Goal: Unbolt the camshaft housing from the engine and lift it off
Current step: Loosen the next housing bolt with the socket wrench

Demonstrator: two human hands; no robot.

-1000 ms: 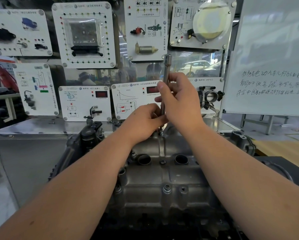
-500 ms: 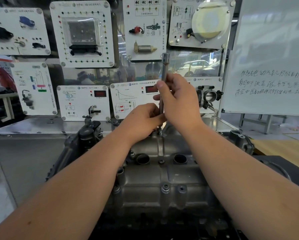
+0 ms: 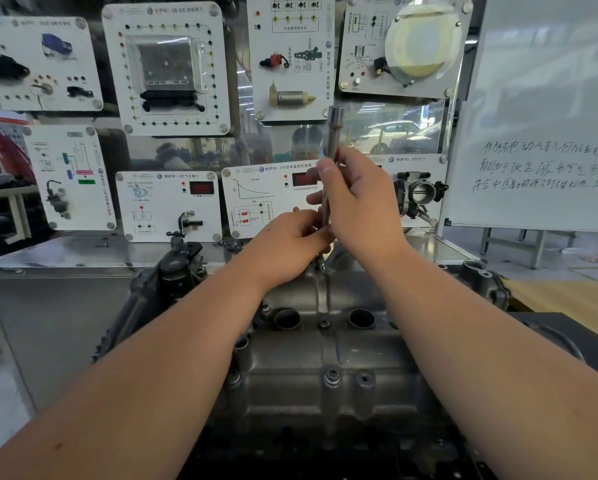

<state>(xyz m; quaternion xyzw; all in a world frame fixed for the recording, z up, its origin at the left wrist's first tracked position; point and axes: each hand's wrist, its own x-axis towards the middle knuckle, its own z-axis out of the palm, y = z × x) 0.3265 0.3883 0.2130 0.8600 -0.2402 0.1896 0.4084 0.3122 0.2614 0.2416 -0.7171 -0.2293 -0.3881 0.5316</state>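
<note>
Still unbolting: grey cast-metal camshaft housing [image 3: 325, 358] sits bolted on the engine, centre frame. Right hand [image 3: 363, 206] grips the long steel socket driver [image 3: 332, 161], upright on a far-edge bolt; left hand [image 3: 287, 247] pinches its lower shaft. Next: spin that bolt out, then the nearer ones.

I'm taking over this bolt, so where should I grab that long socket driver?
Grip the socket driver on its slim shaft, coming from the near side. It stands upright on a far-edge bolt of the camshaft housing, and both hands already hold it mid-shaft.
</note>
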